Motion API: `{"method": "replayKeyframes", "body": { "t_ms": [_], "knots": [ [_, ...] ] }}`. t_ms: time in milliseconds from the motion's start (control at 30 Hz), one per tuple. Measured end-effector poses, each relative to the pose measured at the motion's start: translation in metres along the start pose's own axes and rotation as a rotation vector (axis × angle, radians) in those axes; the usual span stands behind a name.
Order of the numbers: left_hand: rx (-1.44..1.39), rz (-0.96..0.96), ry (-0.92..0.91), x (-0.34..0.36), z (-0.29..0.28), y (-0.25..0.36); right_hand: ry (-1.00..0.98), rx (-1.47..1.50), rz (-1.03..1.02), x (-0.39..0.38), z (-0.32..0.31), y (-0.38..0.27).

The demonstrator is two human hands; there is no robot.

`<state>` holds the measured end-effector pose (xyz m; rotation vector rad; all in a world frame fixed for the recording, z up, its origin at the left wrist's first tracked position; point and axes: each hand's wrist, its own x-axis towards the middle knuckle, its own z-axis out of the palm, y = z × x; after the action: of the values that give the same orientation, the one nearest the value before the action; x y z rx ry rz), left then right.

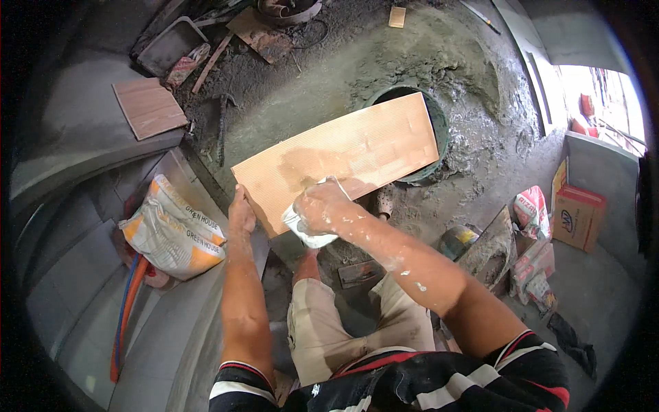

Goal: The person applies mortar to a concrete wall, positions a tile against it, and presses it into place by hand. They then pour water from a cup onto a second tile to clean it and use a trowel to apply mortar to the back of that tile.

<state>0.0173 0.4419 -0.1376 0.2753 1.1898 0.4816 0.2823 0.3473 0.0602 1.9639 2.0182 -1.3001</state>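
Observation:
A long tan tile (384, 134) with a finely ribbed face lies tilted in front of me, its right end over a dark green bucket (441, 130). Whether it rests on the bucket's rim I cannot tell. My left hand (241, 213) grips the tile's left end by the edge. In my right hand (322, 209) is a bunched white cloth (294, 221), pressed against the tile near its lower left part. A darker, damp-looking patch shows on the face just above the cloth. The bucket's contents are mostly hidden by the tile.
Wet grey mortar (446, 75) spreads over the floor beyond the bucket. A white and orange sack (175, 230) sits at left, with a square wooden-looking piece (149, 108) above it. A cardboard box (579, 218) and torn bags (532, 268) stand at right. A trowel (360, 273) lies between my legs.

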Motion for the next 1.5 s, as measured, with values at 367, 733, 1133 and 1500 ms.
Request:
{"method": "replayKeyframes", "body": {
  "t_ms": [367, 733, 1133, 1500],
  "knots": [
    [0.171, 0.050, 0.162, 0.008, 0.010, -0.008, 0.075, 0.387, 0.395, -0.124, 0.039, 0.141],
    [0.347, 0.037, 0.251, 0.006, 0.037, -0.008, 0.646, 0.828, 0.999, -0.251, 0.037, 0.239],
    [0.438, 0.454, 0.662, -0.031, 0.089, 0.011, 0.893, 0.661, 1.051, -0.267, 0.018, 0.265],
    [0.550, 0.590, 0.718, -0.110, 0.095, 0.057, 0.728, 0.444, 0.836, -0.229, 0.032, 0.308]
  ]
}}
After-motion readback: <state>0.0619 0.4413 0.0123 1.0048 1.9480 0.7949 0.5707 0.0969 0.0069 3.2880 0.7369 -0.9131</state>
